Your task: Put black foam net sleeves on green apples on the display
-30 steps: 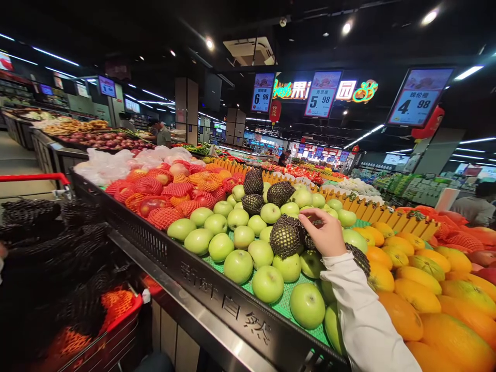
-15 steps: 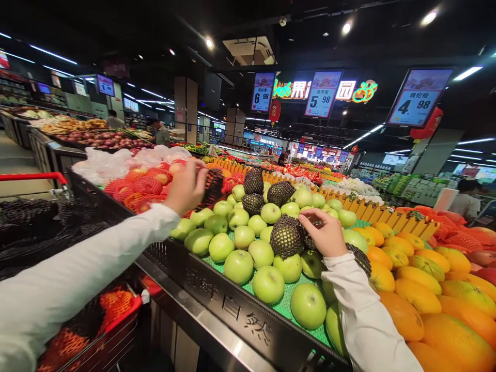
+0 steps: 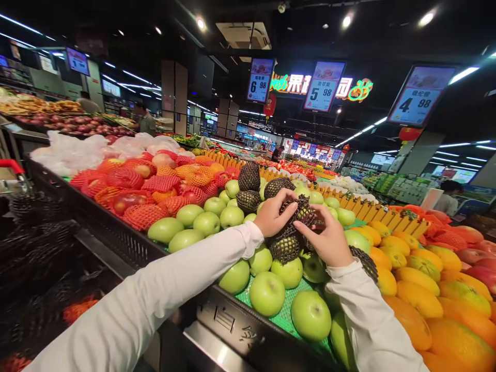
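Observation:
My left hand (image 3: pixel 271 214) and my right hand (image 3: pixel 328 240) meet over a pile of green apples (image 3: pixel 267 293) in a produce bin. Between them they hold a black foam net sleeve (image 3: pixel 300 212), stretched across their fingertips. Right below the sleeve sits an apple wrapped in black netting (image 3: pixel 284 247). Several more net-wrapped apples (image 3: pixel 248 178) lie further back in the pile. Both arms wear white sleeves.
Red apples in red and orange nets (image 3: pixel 143 183) lie to the left, oranges (image 3: pixel 406 299) to the right. The bin's dark front rail (image 3: pixel 232 323) runs below my arms. A cart with black nets (image 3: pixel 34 222) stands at the left. Price signs (image 3: pixel 323 85) hang overhead; people stand in the background.
My left hand swung from the red apples on the left to the middle with a black net, joining my right hand above the wrapped apple. The view shifted slightly right and down.

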Demonstrator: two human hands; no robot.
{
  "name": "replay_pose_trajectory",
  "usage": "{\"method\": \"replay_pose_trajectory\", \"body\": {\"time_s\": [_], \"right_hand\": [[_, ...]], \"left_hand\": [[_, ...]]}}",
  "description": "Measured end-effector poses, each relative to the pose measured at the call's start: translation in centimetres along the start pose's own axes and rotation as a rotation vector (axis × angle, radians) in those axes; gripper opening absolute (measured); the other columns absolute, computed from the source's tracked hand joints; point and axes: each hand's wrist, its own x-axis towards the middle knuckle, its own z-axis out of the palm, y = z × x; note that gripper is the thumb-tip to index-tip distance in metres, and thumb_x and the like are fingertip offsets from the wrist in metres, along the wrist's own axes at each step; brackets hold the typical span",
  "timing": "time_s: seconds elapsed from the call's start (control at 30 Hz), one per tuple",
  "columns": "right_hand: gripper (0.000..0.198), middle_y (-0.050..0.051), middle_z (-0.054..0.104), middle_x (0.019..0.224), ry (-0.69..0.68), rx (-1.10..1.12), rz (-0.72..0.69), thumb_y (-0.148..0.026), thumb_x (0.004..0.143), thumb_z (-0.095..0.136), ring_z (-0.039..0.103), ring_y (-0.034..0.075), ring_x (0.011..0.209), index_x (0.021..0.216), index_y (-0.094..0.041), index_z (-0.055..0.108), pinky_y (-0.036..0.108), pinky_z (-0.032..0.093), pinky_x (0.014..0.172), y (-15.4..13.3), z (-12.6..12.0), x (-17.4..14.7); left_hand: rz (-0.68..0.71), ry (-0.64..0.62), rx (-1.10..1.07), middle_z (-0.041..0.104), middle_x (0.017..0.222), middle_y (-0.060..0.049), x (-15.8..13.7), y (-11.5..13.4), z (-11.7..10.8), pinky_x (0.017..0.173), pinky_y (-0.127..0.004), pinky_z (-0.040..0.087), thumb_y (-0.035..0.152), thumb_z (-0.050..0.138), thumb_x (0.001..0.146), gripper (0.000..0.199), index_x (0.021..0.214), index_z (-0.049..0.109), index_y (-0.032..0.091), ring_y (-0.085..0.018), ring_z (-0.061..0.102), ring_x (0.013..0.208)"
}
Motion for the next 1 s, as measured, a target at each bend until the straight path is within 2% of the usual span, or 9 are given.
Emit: {"method": "replay_pose_trajectory", "body": {"time_s": [0.07,0.13,0.23,0.33,0.5,0.63,0.73,0.9,1.0], "right_hand": [[0.04,0.007,0.07,0.085,-0.046,-0.019,0.006,-0.054,0.076,0.074,0.061,0.021,0.076,0.09,-0.017,0.069,0.036,0.053,0.071,-0.1,-0.1,0.0],[0.037,0.006,0.068,0.079,-0.001,-0.015,0.013,-0.054,0.076,0.074,0.058,0.019,0.074,0.077,-0.017,0.069,0.033,0.05,0.07,-0.5,-0.4,0.0],[0.035,0.004,0.068,0.078,0.219,0.084,0.038,-0.05,0.072,0.078,0.057,0.018,0.073,0.077,-0.017,0.069,0.031,0.048,0.069,-1.1,-0.9,0.1],[0.033,0.002,0.067,0.076,0.291,0.38,0.086,-0.047,0.07,0.082,0.059,0.016,0.071,0.077,-0.018,0.069,0.03,0.049,0.067,-1.5,-1.1,0.3],[0.026,0.0,0.068,0.075,0.183,0.815,0.184,-0.042,0.068,0.083,0.069,0.021,0.08,0.076,-0.022,0.066,0.04,0.058,0.087,-2.3,-0.6,0.2],[0.021,0.004,0.074,0.101,0.085,0.854,0.176,-0.042,0.078,0.069,0.069,0.027,0.108,0.089,-0.024,0.071,0.048,0.052,0.103,-3.2,-0.7,-0.1],[0.025,0.006,0.074,0.108,-0.049,0.872,0.162,-0.04,0.075,0.059,0.064,0.03,0.12,0.09,-0.024,0.071,0.051,0.049,0.109,-3.7,-0.9,-0.3],[0.017,0.004,0.075,0.098,-0.238,0.899,0.328,-0.029,0.062,0.061,0.066,0.029,0.114,0.077,-0.024,0.067,0.047,0.052,0.104,-3.4,-0.7,-0.4],[0.023,0.004,0.075,0.099,-0.405,0.831,0.412,-0.02,0.059,0.071,0.067,0.028,0.113,0.082,-0.022,0.069,0.044,0.053,0.102,-3.0,-0.3,-0.8]], "left_hand": [[0.052,0.018,-0.018,0.062,0.099,-0.005,-0.4,-0.1,-0.8,0.087,-0.03,0.048,0.04,0.052,0.096,0.024,0.108,0.051,0.019,-0.017,0.062,0.093],[0.102,0.025,-0.015,0.062,0.1,-0.005,-0.5,0.1,-1.1,0.084,-0.029,0.048,0.036,0.056,0.092,0.026,0.111,0.051,0.019,-0.016,0.062,0.092],[0.139,0.011,0.011,0.063,0.099,-0.005,-0.5,0.2,-1.0,0.073,-0.025,0.047,0.029,0.061,0.086,0.035,0.117,0.051,0.018,-0.013,0.06,0.08],[0.151,-0.013,0.071,0.062,0.092,-0.003,-0.2,0.1,-0.9,0.067,-0.024,0.044,0.027,0.061,0.087,0.029,0.113,0.056,0.016,-0.01,0.054,0.07],[0.103,0.056,0.142,0.062,0.086,-0.004,0.5,-0.5,-1.3,0.067,-0.025,0.042,0.034,0.055,0.095,0.02,0.094,0.062,0.016,-0.012,0.053,0.073],[-0.013,0.112,0.126,0.063,0.08,-0.003,0.9,-1.1,-1.8,0.066,-0.024,0.041,0.029,0.052,0.094,0.016,0.09,0.06,0.016,-0.013,0.055,0.071],[-0.094,0.09,0.119,0.064,0.079,-0.002,0.9,-1.2,-1.9,0.064,-0.024,0.04,0.026,0.052,0.092,0.012,0.094,0.06,0.016,-0.012,0.055,0.067],[0.025,0.085,0.08,0.065,0.084,-0.003,0.6,-0.9,-2.0,0.066,-0.023,0.042,0.024,0.049,0.093,0.016,0.101,0.06,0.016,-0.011,0.057,0.069],[0.084,0.13,0.072,0.066,0.088,-0.004,0.5,-0.8,-2.0,0.067,-0.023,0.043,0.029,0.048,0.095,0.019,0.102,0.061,0.016,-0.012,0.058,0.072]]}}
